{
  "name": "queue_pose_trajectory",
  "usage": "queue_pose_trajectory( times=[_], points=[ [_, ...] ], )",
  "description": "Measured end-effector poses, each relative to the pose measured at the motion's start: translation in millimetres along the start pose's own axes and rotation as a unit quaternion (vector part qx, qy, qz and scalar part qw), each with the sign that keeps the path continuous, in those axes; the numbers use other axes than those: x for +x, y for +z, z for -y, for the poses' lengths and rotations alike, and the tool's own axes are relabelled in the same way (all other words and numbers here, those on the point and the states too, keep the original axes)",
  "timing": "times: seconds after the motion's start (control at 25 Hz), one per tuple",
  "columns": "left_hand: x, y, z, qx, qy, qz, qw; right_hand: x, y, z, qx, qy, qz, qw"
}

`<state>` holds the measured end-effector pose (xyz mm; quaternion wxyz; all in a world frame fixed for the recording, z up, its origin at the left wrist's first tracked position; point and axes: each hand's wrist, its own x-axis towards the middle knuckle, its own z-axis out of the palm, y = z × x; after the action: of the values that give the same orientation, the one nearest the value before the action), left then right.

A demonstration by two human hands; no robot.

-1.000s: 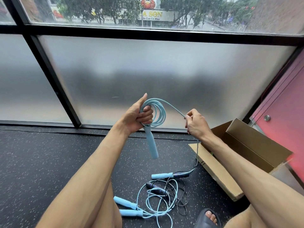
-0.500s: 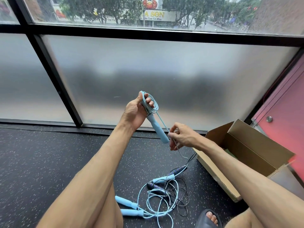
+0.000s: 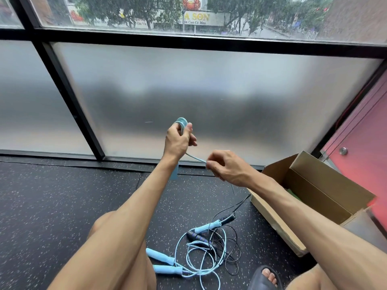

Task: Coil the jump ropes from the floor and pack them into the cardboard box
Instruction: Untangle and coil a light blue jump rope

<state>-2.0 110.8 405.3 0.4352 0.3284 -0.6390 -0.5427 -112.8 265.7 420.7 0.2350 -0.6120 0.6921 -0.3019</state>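
Since half a second ago the left hand [image 3: 179, 141] has been rolled over, so that its back is turned to the camera and the pale blue coil [image 3: 181, 122] is seen edge-on above the knuckles; the blue handle [image 3: 174, 174], which pointed toward the other hand, now hangs behind the wrist. The coil is gripped by curled fingers and thumb; the right hand [image 3: 227, 167], just beside and lower, is closed in a pinch on the strand [image 3: 195, 158] stretched between the two. Below that pinch the rope drops toward the tangle of ropes [image 3: 209, 248] on the floor [image 3: 62, 206], where its end cannot be traced; the cardboard box [image 3: 326, 185] stands open at the right, and the held rope is not yet in it.

The winding is judged part done; each turn should be laid beside the last at one loop size, with light tension kept by the pinch; the strand should be let slide through the fingers rather than jerked, since a pull may drag the tangle or catch the black cord [image 3: 240, 204]; a slight twist should be given per turn so that the loops lie flat.
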Motion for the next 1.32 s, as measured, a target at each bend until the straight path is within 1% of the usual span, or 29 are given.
queue_pose_trajectory(
  times=[0.08,0.12,0.16,0.24,0.32,0.4,0.56,0.64,0.76,0.88,0.96,1.04,1.12,1.2,1.24,1.32],
  points=[
    [-3,2,1,0.102,0.018,0.064,0.993,1,-5,4,0.005,-0.026,-0.04,0.999],
    [-5,3,1,0.136,0.017,0.103,0.985,2,-8,3,0.001,-0.036,-0.064,0.997],
    [-8,5,0,0.15,0.006,0.148,0.978,3,-11,0,-0.005,-0.044,-0.091,0.995],
    [-14,9,-6,0.151,-0.042,0.233,0.96,6,-17,-7,-0.013,-0.051,-0.137,0.989],
    [-19,10,-11,0.133,-0.094,0.301,0.94,7,-23,-11,-0.024,-0.054,-0.166,0.984],
    [-23,10,-15,0.095,-0.129,0.356,0.921,8,-26,-14,-0.021,-0.052,-0.174,0.983],
    [-26,8,-18,0.017,-0.18,0.423,0.888,10,-24,-20,-0.008,-0.036,-0.181,0.983],
    [-25,7,-18,-0.047,-0.202,0.443,0.872,11,-21,-23,0.015,-0.012,-0.172,0.985],
    [-21,3,-18,-0.174,-0.241,0.431,0.852,12,-16,-29,0.1,0.038,-0.141,0.984],
    [-16,-1,-18,-0.297,-0.241,0.4,0.833,10,-9,-34,0.187,0.092,-0.071,0.976],
    [-13,-2,-18,-0.355,-0.232,0.373,0.825,10,-3,-40,0.185,0.146,-0.012,0.972],
    [-12,-4,-18,-0.396,-0.225,0.352,0.817,9,4,-46,0.152,0.198,0.034,0.968],
    [-12,-3,-17,-0.413,-0.218,0.332,0.819,7,10,-50,0.147,0.22,0.072,0.962],
    [-12,-2,-19,-0.426,-0.212,0.297,0.828,6,12,-49,0.164,0.21,0.079,0.961],
    [-11,-2,-19,-0.432,-0.206,0.267,0.837,6,11,-46,0.176,0.202,0.062,0.961],
    [-7,-2,-20,-0.426,-0.189,0.188,0.865,5,7,-37,0.205,0.189,0.009,0.96]
  ],
)
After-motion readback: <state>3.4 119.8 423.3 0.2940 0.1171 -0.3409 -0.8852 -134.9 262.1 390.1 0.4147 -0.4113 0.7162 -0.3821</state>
